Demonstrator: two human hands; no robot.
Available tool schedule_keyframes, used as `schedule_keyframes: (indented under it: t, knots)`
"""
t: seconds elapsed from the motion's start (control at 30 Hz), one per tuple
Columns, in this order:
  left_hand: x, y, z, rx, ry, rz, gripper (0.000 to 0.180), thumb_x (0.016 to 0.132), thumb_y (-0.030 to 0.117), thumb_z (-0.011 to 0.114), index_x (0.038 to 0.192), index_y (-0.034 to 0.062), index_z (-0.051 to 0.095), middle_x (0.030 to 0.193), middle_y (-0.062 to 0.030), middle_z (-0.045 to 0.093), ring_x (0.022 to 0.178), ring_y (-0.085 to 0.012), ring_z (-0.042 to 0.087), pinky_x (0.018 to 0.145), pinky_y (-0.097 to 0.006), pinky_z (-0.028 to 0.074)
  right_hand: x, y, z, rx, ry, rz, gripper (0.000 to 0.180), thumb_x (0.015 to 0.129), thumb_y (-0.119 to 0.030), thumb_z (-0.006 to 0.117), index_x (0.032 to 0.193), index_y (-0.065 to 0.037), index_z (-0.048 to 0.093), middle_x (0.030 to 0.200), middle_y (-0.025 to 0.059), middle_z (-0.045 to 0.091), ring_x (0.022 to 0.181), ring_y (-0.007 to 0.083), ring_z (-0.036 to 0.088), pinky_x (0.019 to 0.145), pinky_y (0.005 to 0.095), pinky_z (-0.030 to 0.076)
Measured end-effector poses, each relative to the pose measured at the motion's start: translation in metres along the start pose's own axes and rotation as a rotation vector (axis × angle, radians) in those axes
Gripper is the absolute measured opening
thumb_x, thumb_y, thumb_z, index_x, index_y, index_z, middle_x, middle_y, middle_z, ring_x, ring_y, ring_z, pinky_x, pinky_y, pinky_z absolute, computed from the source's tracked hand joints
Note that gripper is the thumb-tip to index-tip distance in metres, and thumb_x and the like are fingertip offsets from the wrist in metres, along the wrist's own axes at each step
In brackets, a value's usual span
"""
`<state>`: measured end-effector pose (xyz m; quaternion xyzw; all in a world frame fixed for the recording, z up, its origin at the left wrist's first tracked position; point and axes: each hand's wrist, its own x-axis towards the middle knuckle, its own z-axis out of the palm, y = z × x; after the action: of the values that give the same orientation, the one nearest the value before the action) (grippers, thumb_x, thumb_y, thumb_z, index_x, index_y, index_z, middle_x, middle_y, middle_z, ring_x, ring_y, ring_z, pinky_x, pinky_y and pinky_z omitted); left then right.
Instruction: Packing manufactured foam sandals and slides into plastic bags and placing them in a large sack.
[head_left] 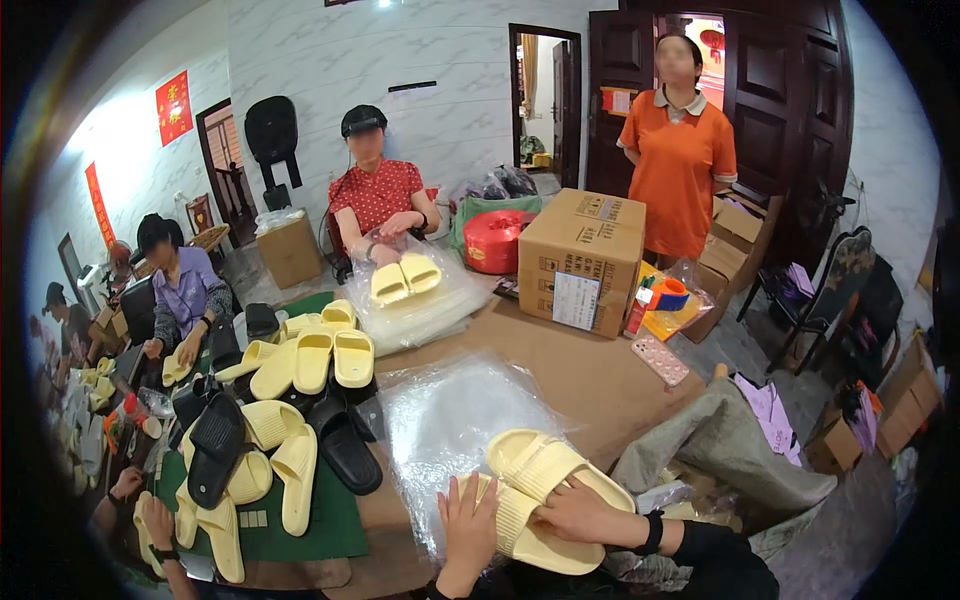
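Observation:
A pair of pale yellow slippers (530,462) with ribbed straps lies side by side at the near edge of the table. My right hand (585,515) grips them, its fingers tucked in at the straps and partly hidden. Over the nearer slipper's strap end, my left hand (470,530) lies with fingers stretched and holds nothing. Beneath and beyond the pair is a stack of clear plastic bags (440,400) spread on the brown tabletop.
Yellow slippers (295,460) and black slippers (345,440) pile up on a green mat (335,530) at left, beside another person's hand (158,520). Across the table a person handles bagged slippers (405,280). A carton (580,260), a phone (660,360) and a grey sack (690,430) are rightward.

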<state>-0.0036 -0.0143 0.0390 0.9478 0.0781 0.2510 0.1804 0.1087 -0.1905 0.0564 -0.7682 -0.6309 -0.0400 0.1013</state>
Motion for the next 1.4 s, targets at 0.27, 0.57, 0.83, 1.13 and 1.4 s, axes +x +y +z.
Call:
schedule_keyframes:
  t: [0.27, 0.57, 0.83, 1.13, 1.4]
  knots:
    - [-0.01, 0.012, -0.004, -0.091, -0.074, 0.071, 0.044, 0.082, 0.009, 0.056, 0.125, 0.0168, 0.054, 0.137, -0.0149, 0.041, 0.128, -0.0446, 0.029, 0.102, -0.06, 0.023, 0.011, 0.018, 0.002, -0.003, 0.147, 0.167, 0.038, 0.079, -0.036, 0.059, 0.1, -0.004, 0.059, 0.095, 0.0142, 0.059, 0.1, 0.0317, 0.052, 0.091, 0.0465, 0.036]
    - [-0.009, 0.049, -0.019, -0.506, -0.183, 0.31, 0.047, 0.077, -0.002, 0.058, 0.122, 0.0103, 0.055, 0.136, -0.0213, 0.039, 0.129, -0.0406, 0.031, 0.104, -0.046, 0.029, 0.06, 0.04, 0.025, -0.063, 0.213, 0.31, 0.027, 0.082, -0.028, 0.055, 0.094, -0.004, 0.059, 0.091, 0.0164, 0.058, 0.096, 0.0325, 0.052, 0.087, 0.0504, 0.035]
    - [-0.019, 0.039, -0.006, -0.549, -0.191, 0.231, 0.042, 0.079, -0.001, 0.057, 0.121, 0.0066, 0.055, 0.129, -0.0208, 0.047, 0.119, -0.0413, 0.043, 0.099, -0.045, 0.036, 0.092, 0.055, 0.06, 0.003, 0.146, 0.252, 0.052, 0.081, -0.037, 0.058, 0.124, -0.009, 0.049, 0.115, 0.0218, 0.049, 0.113, 0.0412, 0.041, 0.089, 0.0534, 0.035]
    - [-0.037, 0.041, -0.004, -0.38, -0.191, 0.124, 0.032, 0.081, 0.009, 0.059, 0.113, 0.0029, 0.057, 0.112, -0.0222, 0.055, 0.1, -0.0386, 0.053, 0.084, -0.043, 0.045, 0.017, 0.037, 0.049, 0.209, -0.193, 0.668, 0.075, 0.076, -0.055, 0.061, 0.138, -0.02, 0.038, 0.142, 0.0358, 0.012, 0.132, 0.0518, 0.014, 0.106, 0.0569, 0.018]
    - [-0.032, 0.034, 0.002, -0.317, -0.22, 0.12, 0.026, 0.077, 0.007, 0.061, 0.102, 0.0109, 0.061, 0.085, -0.0092, 0.059, 0.072, -0.0285, 0.059, 0.062, -0.035, 0.048, -0.005, 0.06, 0.073, 0.42, 0.12, 0.374, 0.064, 0.071, -0.018, 0.07, 0.13, -0.01, 0.046, 0.143, 0.0316, 0.019, 0.13, 0.0446, 0.027, 0.108, 0.0435, 0.024]
